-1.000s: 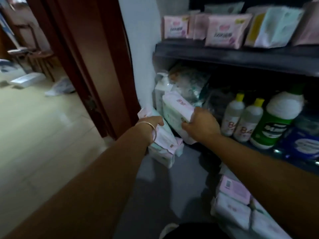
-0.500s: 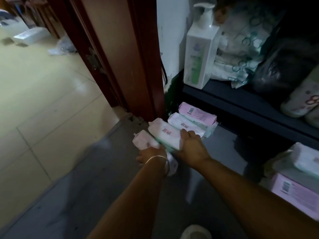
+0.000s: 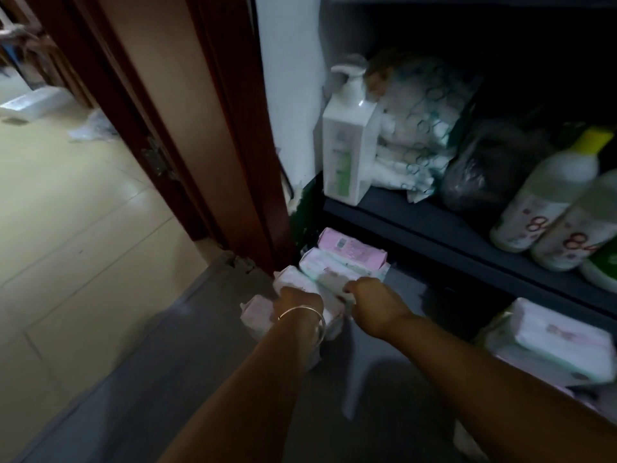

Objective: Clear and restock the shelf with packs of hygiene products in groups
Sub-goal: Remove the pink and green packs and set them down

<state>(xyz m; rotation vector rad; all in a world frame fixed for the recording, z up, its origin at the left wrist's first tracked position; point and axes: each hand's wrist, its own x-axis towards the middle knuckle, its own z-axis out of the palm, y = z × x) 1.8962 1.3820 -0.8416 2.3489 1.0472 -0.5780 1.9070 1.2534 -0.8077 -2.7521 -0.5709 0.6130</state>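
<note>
Both hands (image 3: 300, 304) lowered packs (image 3: 347, 259) beside door frame (image 3: 233, 128).

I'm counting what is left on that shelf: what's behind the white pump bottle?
Behind and right of the white pump bottle a crumpled white pack with teal rings leans against it. Anything deeper on the dark shelf is hidden in shadow.

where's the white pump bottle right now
The white pump bottle stands upright at the left end of the dark shelf, in the head view's upper middle, against the white wall and beside a patterned soft pack.
</note>
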